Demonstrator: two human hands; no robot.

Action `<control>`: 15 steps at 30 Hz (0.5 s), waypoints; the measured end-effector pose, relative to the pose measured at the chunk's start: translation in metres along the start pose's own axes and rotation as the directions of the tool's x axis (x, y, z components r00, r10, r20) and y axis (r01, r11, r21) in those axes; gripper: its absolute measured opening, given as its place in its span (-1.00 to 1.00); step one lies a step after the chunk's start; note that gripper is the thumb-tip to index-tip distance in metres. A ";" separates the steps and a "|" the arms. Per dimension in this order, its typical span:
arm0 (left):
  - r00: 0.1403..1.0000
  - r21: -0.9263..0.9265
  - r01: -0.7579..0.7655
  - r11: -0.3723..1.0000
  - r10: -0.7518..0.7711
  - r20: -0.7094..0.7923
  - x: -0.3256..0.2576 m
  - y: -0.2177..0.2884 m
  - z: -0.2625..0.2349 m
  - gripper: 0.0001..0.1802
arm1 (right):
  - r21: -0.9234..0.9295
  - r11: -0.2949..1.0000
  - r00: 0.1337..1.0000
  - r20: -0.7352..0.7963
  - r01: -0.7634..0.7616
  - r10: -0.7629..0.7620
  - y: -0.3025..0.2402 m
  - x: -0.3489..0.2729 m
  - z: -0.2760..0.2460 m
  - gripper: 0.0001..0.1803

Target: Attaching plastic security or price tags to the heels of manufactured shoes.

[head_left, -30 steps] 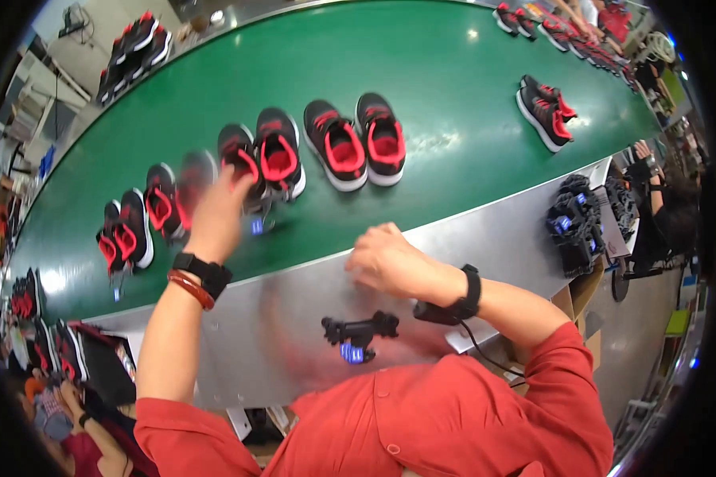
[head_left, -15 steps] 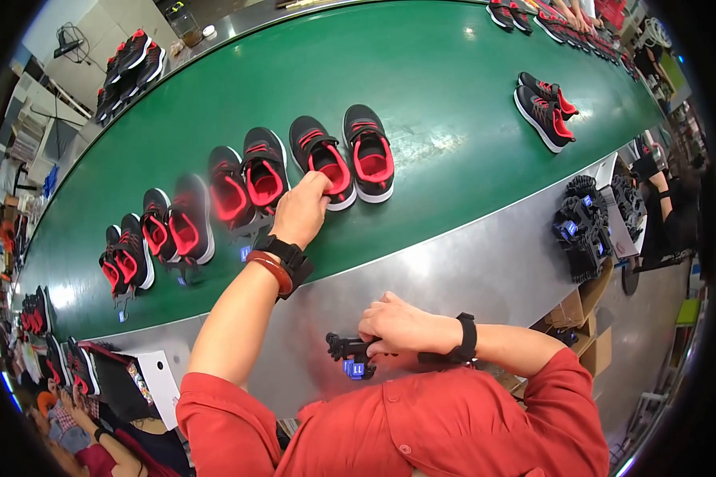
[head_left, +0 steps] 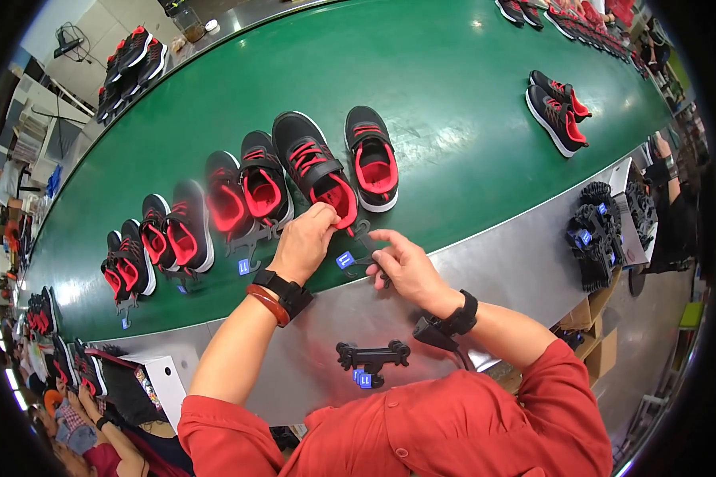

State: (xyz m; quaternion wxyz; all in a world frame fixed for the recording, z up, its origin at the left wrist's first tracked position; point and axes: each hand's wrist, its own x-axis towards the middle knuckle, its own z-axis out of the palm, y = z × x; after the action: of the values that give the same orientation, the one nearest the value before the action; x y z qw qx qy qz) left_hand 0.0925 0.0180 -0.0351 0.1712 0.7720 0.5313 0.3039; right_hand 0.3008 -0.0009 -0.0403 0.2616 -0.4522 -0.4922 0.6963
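My left hand (head_left: 302, 245) pinches the heel of a black sneaker (head_left: 301, 147) with red lining and laces, lifting it slightly toward me. A black plastic shoe hanger (head_left: 363, 236) with a blue tag is in the fingers of my right hand (head_left: 410, 274). Its upper end touches or nearly touches the sneaker's heel; the exact contact is hidden. The matching sneaker (head_left: 371, 163) lies just to the right. Left of my hand is another pair (head_left: 258, 179) with a hanger (head_left: 250, 238) at its heels. A bundle of hangers (head_left: 372, 356) rests on the metal ledge before me.
The green belt (head_left: 453, 103) carries more hangered pairs (head_left: 127, 258) at left and one pair (head_left: 557, 115) at right. A metal ledge (head_left: 493, 246) runs along its near side. Piled hangers (head_left: 593, 238) sit at right, near cardboard boxes (head_left: 601, 346). Other people work at both ends.
My right hand has risen from the hanger bundle to the belt with one hanger. My left hand has drawn the sneaker's heel toward me. The right-hand pair has shifted right.
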 end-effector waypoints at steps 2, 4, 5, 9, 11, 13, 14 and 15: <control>1.000 0.014 0.014 1.000 -0.014 0.001 -0.002 -0.002 -0.001 -0.85 | 0.017 1.000 1.000 -0.012 -0.004 0.004 -0.004 0.001 0.005 -0.66; 1.000 0.024 0.019 1.000 -0.019 0.007 -0.002 -0.003 -0.002 -0.85 | -0.153 0.988 0.994 0.109 0.016 0.001 -0.008 0.002 0.003 -0.70; 0.999 0.042 0.034 0.999 -0.034 -0.011 -0.002 -0.002 -0.003 -0.85 | -0.135 0.990 0.994 0.104 0.032 -0.018 -0.005 0.009 -0.001 -0.71; 0.998 0.294 -0.007 0.956 -0.012 0.062 0.000 0.010 -0.002 -0.63 | -0.095 0.995 0.988 0.153 -0.013 0.027 -0.014 0.026 -0.017 -0.69; 0.989 0.337 -0.096 0.937 0.050 0.141 0.002 0.022 -0.003 -0.53 | -0.059 0.998 0.988 0.154 0.032 -0.023 -0.023 0.027 -0.016 -0.70; 0.986 0.325 -0.125 0.937 0.080 0.149 -0.004 0.022 -0.011 -0.48 | -0.111 0.992 0.968 0.249 0.057 -0.028 -0.029 0.031 -0.011 -0.71; 0.989 0.340 -0.111 0.934 0.069 0.134 -0.011 0.012 -0.015 -0.48 | -0.153 0.983 0.955 0.291 0.100 -0.052 -0.041 0.028 -0.008 -0.73; 0.986 0.351 -0.131 0.927 0.085 0.143 -0.016 0.006 -0.019 -0.48 | -0.234 0.942 0.935 0.319 0.239 -0.158 -0.041 0.031 -0.008 -0.73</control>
State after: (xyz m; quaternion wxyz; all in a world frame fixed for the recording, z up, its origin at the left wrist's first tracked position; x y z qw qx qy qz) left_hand 0.0802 0.0002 -0.0219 0.0431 0.8358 0.5229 0.1617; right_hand 0.2911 0.0434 -0.0144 0.1906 -0.3217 -0.6592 0.6524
